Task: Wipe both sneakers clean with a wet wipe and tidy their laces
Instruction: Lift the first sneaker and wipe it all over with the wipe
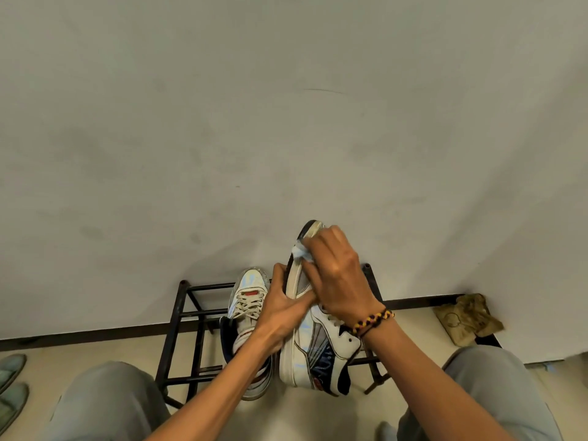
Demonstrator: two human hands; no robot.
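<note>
The left hand grips the right sneaker around its middle, fingers curled over the sole edge and thumb on the near side, holding it tipped up with the toe pointing far and the heel low, near the person. The sole faces left. The right hand lies over the front part of this sneaker, its fingers curled and pressing a crumpled pale wipe against the sole edge near the toe. Only a small bunch of the wipe shows at the left of the fingers. A braided bracelet in yellow, dark red and black sits on the right wrist.

The left sneaker rests upright on the black rack, just left of the held one, toe pointing far toward the wall. Its laces are threaded across the tongue; whether they are tied cannot be told, as the left forearm covers the heel part.

The rack stands against the wall on a pale floor. Far right, by the wall, lies a crumpled brownish cloth. At the near left edge two grey-green slippers show in part. Knees in grey trousers frame the near corners.
</note>
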